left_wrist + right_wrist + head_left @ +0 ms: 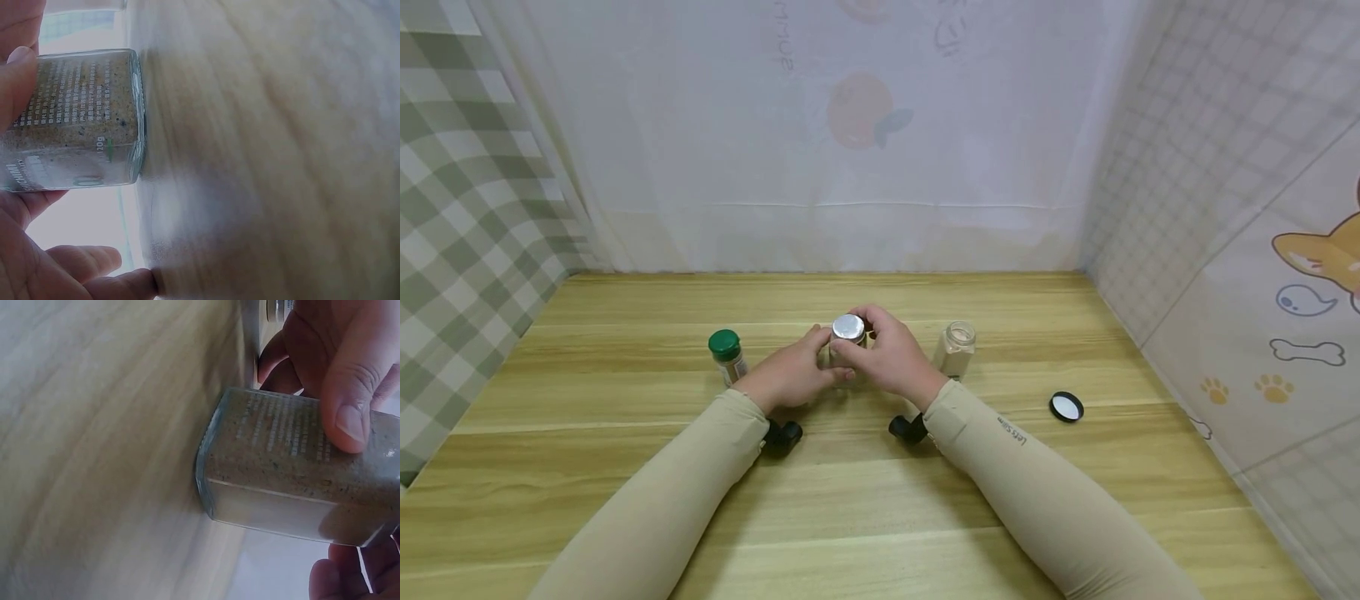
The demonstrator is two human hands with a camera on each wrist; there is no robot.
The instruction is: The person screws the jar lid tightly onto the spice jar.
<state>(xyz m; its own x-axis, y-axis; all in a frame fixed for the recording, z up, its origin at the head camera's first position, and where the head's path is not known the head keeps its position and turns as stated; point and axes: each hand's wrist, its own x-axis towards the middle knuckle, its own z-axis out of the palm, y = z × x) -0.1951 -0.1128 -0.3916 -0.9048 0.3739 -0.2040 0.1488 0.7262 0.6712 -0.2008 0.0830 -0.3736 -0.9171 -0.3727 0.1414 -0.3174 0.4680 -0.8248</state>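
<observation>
A glass spice jar (848,327) with a silver foil top stands upright at mid-table. In the left wrist view, speckled brown seasoning (122,119) shows behind its printed side. My left hand (786,373) grips the jar low from the left, thumb (351,419) across its front. Some of the left hand's other fingers (94,261) reach down close to the tabletop. From the right, my right hand (891,354) holds the jar near its top, thumb on the near edge beside the foil, its other fingers partly hidden around the far side.
To the left stands a shaker bottle with a green cap (724,343), partly behind my left wrist. An uncapped glass jar of pale powder (957,352) stands right of my right hand. A black lid (1066,407) with its white lining upward lies farther right. Cloth curtains border the wooden table (865,517).
</observation>
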